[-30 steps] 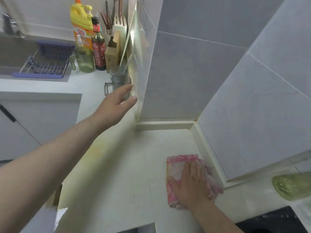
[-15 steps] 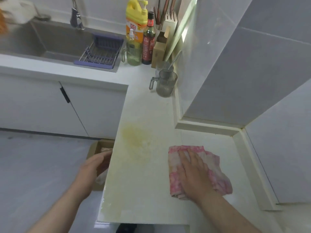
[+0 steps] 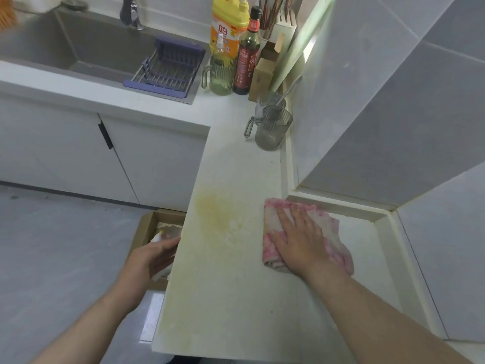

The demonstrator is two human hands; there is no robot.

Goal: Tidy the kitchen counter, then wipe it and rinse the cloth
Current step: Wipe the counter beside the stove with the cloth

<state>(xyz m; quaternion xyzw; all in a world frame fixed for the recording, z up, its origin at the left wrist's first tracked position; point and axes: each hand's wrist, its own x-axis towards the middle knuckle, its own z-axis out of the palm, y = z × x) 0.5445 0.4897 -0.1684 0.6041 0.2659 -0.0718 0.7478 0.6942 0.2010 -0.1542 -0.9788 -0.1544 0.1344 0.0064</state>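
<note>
Since a second ago the left grip (image 3: 153, 260) has dropped from up near the ribbed glass mug (image 3: 273, 130) to a spot just off the counter's (image 3: 236, 298) left edge, above an open cardboard box (image 3: 147, 227) on the floor. Its fingers are loosely curled beside something white and crumpled in the box. I cannot tell whether it has hold of that.

The right grip (image 3: 299, 240) has stayed flat on the pink-and-white cloth (image 3: 334, 232), fingers straight and spread, palm pressing down and nothing pinched. The cloth lies folded on the counter, near the inner corner where the tiled wall steps back. It is apart from the yellowish stain (image 3: 217, 214), which spreads across the counter to its left, between the cloth and the counter's left edge.

Further back, the ribbed glass mug stands close against the wall trim, with a second glass (image 3: 274, 98) just behind it holding a thin metal stick. Beyond them, clustered at the wall, are a wooden knife block (image 3: 263, 74), a dark sauce bottle (image 3: 248, 53), a green glass mug (image 3: 221, 77) and a yellow detergent bottle (image 3: 228, 19). To their left the steel sink (image 3: 78, 48) holds a purple drain rack (image 3: 168, 67) at its right end, under the faucet (image 3: 131, 14).
</note>
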